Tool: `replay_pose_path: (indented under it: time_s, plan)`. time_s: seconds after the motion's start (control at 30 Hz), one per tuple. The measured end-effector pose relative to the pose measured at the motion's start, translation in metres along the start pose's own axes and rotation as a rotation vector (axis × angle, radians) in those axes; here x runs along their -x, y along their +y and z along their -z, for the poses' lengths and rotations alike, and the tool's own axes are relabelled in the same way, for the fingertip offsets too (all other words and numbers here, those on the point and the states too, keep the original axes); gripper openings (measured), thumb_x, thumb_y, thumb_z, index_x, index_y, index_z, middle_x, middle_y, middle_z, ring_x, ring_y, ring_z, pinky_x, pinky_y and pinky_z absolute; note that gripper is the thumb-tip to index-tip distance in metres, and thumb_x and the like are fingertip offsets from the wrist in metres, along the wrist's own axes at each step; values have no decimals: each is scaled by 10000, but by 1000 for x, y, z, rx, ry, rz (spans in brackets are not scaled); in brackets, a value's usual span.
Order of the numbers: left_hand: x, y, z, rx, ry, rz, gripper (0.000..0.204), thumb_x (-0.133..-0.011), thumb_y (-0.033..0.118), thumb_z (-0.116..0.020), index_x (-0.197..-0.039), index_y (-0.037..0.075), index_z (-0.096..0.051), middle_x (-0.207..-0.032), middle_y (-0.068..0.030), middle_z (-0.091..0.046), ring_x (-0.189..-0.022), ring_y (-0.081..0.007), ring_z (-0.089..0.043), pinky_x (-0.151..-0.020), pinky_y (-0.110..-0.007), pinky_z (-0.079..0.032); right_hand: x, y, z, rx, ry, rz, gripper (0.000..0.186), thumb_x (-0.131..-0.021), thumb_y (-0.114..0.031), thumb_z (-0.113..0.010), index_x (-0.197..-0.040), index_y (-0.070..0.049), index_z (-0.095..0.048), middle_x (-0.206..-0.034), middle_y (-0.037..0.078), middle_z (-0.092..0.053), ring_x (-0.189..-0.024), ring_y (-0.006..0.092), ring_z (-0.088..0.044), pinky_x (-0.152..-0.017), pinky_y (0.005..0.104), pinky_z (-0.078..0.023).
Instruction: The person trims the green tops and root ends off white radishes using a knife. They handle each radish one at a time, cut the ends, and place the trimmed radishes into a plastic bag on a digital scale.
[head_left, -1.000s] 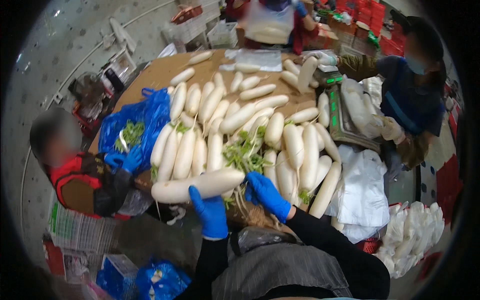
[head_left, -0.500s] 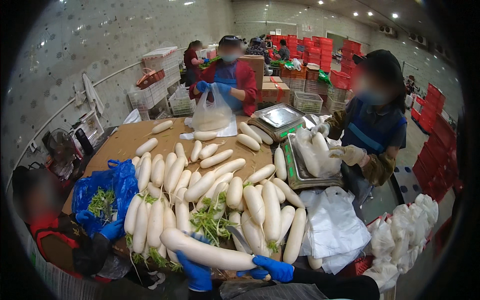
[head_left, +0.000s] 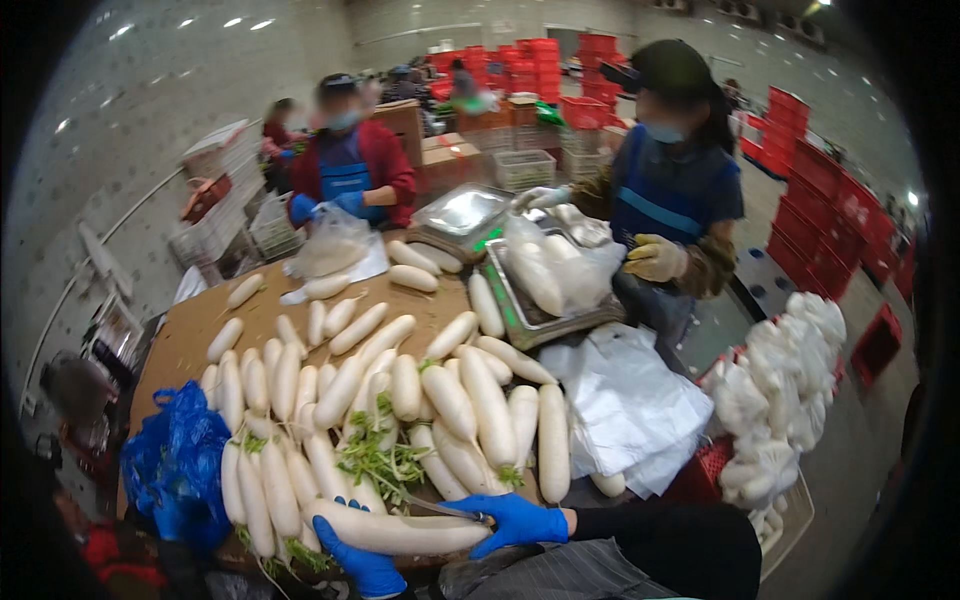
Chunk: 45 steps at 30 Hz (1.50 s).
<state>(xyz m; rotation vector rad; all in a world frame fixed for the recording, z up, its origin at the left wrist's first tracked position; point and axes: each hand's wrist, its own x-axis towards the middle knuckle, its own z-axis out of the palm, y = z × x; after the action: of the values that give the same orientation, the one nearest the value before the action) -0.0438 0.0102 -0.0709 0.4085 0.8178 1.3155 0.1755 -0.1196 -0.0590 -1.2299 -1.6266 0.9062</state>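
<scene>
A long white daikon radish [head_left: 400,531] lies level in front of me at the table's near edge. My left hand [head_left: 362,562], in a blue glove, is closed round its left end, thumb and fingers on opposite sides. In my right hand [head_left: 522,522], also blue-gloved, is a knife [head_left: 445,509], its blade pointing left along the radish's upper side. The radish's right end rests against that hand. Cut green leaves [head_left: 382,455] lie just beyond, among many piled daikons [head_left: 490,415].
A blue plastic bag [head_left: 175,465] sits at the left. White plastic bags [head_left: 630,400] lie at the right, below a scale [head_left: 535,310] where a co-worker in gloves handles bagged radishes. Another co-worker holds a bag at the far side. Filled bags [head_left: 775,390] stand by the right edge.
The view has swung right. The knife blade now points left along the radish instead of up and away. The co-worker's gloved hand at the scale has drawn back from the bag.
</scene>
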Motion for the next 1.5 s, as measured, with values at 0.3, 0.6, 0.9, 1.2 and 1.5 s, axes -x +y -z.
replay_pose_path:
  time_s: [0.3, 0.6, 0.9, 1.2, 1.5]
  plan:
    - [13, 15, -15, 65, -200, -123, 583, -947, 507, -489, -1386, 128, -429, -1245, -66, -545, -1105, -229, -524, -962, -415, -424, 21, 23, 15, -705, -302, -320, 694, -860, -355, -702, -1422, -103, -382, -1070, 59, -616, -811, 82, -577, -674, 204, -468]
    - [-5, 18, -15, -198, -167, -390, 319, -990, 249, -443, -1022, -14, -621, -1037, -128, -658, -908, -249, -645, -858, -384, -508, 46, 32, -3, -1162, -290, -470, 617, -898, -379, -638, -1358, -27, -425, -696, -21, -530, -481, 21, -414, -407, 166, -293]
    - [-18, 23, 8, -463, 100, -614, 335, -1000, 246, -424, -1086, -23, -604, -997, -119, -631, -909, -220, -613, -846, -336, -504, 18, 11, 32, -880, 157, -602, 565, -949, -380, -569, -1391, -58, -430, -1103, 62, -632, -803, 52, -573, -535, 177, -430]
    - [2, 15, 21, -440, 65, -418, 343, -990, 271, -461, -1130, -7, -605, -1077, -140, -642, -945, -248, -642, -873, -366, -511, -175, 44, 113, -729, 555, -382, 259, -889, -375, -671, -969, -144, -586, -620, -31, -465, -475, 70, -424, -424, 217, -346]
    - [-54, -23, -9, -659, -254, -463, 282, -979, 122, -528, -1210, -33, -577, -1205, -123, -605, -1107, -202, -585, -977, -322, -473, -163, -5, 70, -434, 363, -148, 368, -960, -205, -528, -1284, -35, -566, -883, 27, -708, -448, 3, -402, -415, 160, -317]
